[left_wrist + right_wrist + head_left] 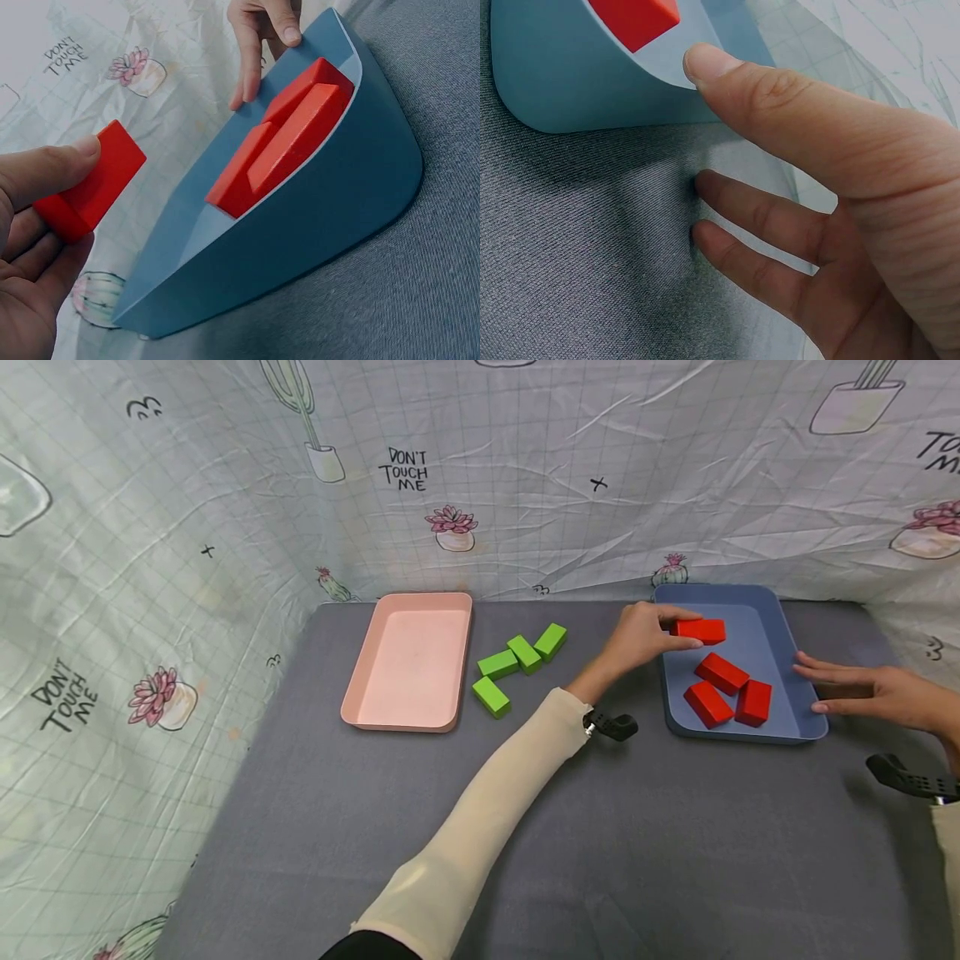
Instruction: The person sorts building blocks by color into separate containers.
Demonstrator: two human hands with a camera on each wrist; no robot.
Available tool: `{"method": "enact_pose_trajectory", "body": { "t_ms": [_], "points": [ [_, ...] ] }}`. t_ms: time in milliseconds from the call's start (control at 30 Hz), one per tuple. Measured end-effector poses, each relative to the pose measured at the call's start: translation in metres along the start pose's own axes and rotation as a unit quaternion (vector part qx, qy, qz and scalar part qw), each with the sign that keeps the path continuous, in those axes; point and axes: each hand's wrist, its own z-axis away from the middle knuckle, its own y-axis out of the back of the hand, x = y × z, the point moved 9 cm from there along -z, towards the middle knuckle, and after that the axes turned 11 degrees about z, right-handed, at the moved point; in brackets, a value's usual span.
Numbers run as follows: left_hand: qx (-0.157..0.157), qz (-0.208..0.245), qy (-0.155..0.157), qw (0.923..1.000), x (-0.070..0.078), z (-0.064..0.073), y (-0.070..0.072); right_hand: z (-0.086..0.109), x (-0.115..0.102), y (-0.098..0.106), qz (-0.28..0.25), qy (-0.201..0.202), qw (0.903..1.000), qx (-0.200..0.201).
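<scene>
- The left hand (641, 633) had one red block (703, 631) in a pinch; the thumb pressed on one side and the fingers sat on the other side.
- That block was up over the blue tray (765, 614), near the far left part; it looked apart from the three red blocks (722, 673) that lay in the near part of the tray.
- The right hand (888, 693) gripped nothing; its fingers were quite straight, and its thumb tip was at the tray's right edge; I could not tell how hard it pushed, if it pushed at all.
- The block seemed light and hard, maybe like painted wood; it likely would not squash or bend, and a small bump would likely not break it.
- Its flat sides looked smooth, so it might have been a bit slippery; a soft pinch across two flat sides, close to the middle, seemed the best hold; a pinch on a corner might have let it twist.
- The tray looked stiff and light, so it could have slid on the grey cloth (637, 843) if bumped; its edge seemed the good place to hold it.
- Four green blocks (491, 697) lay on the cloth, between the blue tray and a pink tray (405, 660).
</scene>
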Motion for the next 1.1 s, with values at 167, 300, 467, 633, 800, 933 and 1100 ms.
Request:
{"method": "enact_pose_trajectory", "body": {
  "t_ms": [167,300,467,633,800,933,1100],
  "points": [
    [0.004,-0.004,0.025,0.9997,-0.008,-0.009,-0.010,0.000,-0.001,0.000,-0.001,-0.004,1.0000,-0.007],
    [0.005,-0.017,0.043,0.9989,-0.012,-0.016,-0.016,0.001,-0.001,-0.001,-0.006,-0.006,0.9999,-0.007],
    [0.004,-0.024,0.044,0.9987,-0.013,-0.022,-0.020,0.001,-0.001,-0.001,-0.006,-0.005,1.0000,-0.005],
    [-0.002,-0.019,0.046,0.9988,-0.014,-0.025,-0.022,0.000,-0.001,-0.003,-0.009,-0.007,0.9999,-0.012],
    [-0.008,-0.016,0.043,0.9989,-0.012,-0.029,-0.025,0.000,-0.002,-0.002,-0.008,-0.010,0.9998,-0.018],
    [-0.010,-0.027,0.051,0.9983,-0.012,-0.032,-0.027,0.000,-0.001,-0.002,-0.014,-0.015,0.9996,-0.020],
    [-0.018,-0.026,0.053,0.9981,-0.012,-0.033,-0.030,0.000,0.000,-0.003,-0.011,-0.019,0.9995,-0.024]
  ]
}}
